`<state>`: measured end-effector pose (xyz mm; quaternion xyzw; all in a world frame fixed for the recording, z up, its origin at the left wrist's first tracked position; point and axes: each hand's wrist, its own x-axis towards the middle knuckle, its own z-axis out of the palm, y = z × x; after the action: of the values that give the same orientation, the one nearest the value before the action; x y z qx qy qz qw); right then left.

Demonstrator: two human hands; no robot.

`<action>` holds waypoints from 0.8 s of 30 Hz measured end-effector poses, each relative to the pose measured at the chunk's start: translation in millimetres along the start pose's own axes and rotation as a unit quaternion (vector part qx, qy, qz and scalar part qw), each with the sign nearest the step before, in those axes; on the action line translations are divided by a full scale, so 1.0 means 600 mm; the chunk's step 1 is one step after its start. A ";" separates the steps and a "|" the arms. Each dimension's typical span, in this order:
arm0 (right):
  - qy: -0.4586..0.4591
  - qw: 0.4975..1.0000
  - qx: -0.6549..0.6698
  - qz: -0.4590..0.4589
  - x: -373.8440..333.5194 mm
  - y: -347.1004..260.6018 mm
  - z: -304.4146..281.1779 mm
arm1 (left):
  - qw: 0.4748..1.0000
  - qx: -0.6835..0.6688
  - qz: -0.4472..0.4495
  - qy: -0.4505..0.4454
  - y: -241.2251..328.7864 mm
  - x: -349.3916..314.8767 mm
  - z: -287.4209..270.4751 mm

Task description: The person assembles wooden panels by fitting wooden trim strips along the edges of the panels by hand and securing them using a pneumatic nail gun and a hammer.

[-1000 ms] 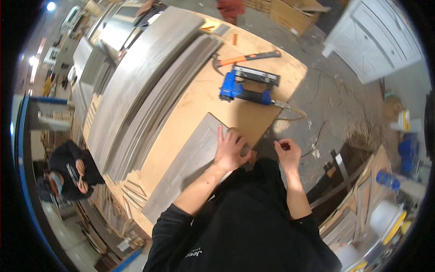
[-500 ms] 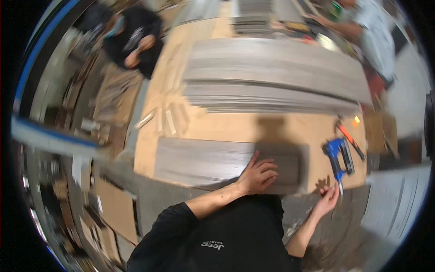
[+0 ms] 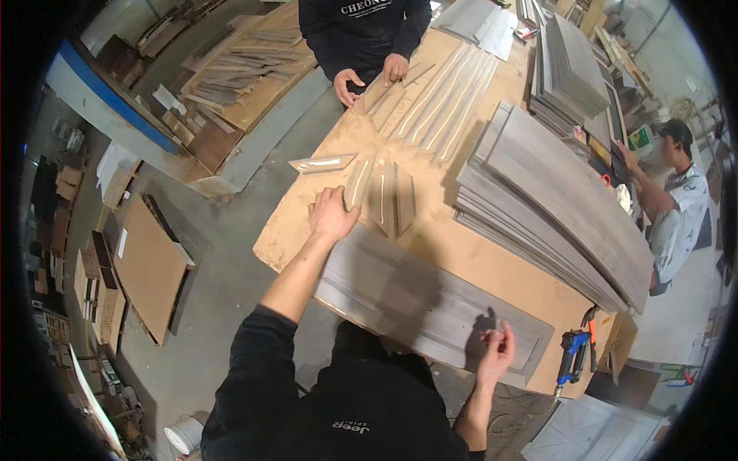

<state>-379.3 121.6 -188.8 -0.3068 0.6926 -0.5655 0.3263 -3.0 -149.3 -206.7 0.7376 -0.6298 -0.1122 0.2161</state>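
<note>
My left hand (image 3: pixel 334 217) is at the lower end of a short grey wooden strip (image 3: pixel 358 183) with a pale glue-like line along it. The strip's end lies between its thumb and fingers. Beside it are more short angled strips (image 3: pixel 382 194), some with the same pale bead. A long grey panel (image 3: pixel 430 307) with a raised border lies flat along the table's near edge, below my hands. Over its right end hovers my right hand (image 3: pixel 498 355), fingers apart and nothing visible in them. To its right lies a blue and black nail gun (image 3: pixel 572 358).
An orange-handled hammer (image 3: pixel 592 342) lies beside the nail gun. Stacked grey panels (image 3: pixel 553 200) fill the table's right side. Long beaded strips (image 3: pixel 446 104) lie farther back. One person's hands (image 3: pixel 373 81) handle strips across the table (image 3: pixel 296 211); another person (image 3: pixel 676 203) stands at right.
My left hand has gone from the panel to the short strips at its far left. My right hand has left the nail gun and come over the panel. The view has turned left.
</note>
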 end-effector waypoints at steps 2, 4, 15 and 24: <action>-0.025 0.999 -0.028 0.005 -0.031 -0.006 0.037 | 0.993 0.069 -0.043 -0.086 0.019 0.038 0.001; -0.037 0.998 -0.053 0.002 -0.057 -0.005 0.061 | 0.991 0.062 -0.054 -0.108 0.025 0.070 0.005; -0.190 0.979 0.057 0.053 -0.056 -0.088 0.207 | 0.825 -0.398 0.056 -0.397 0.032 -0.087 -0.168; -0.313 0.911 0.175 0.203 -0.103 -0.084 0.333 | 0.826 -0.378 0.119 -0.400 -0.038 -0.256 -0.183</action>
<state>-179.8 45.4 -162.0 -0.2584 0.4923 -0.4743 0.6826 36.8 23.1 -137.0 0.4084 -0.6521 -0.6002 0.2183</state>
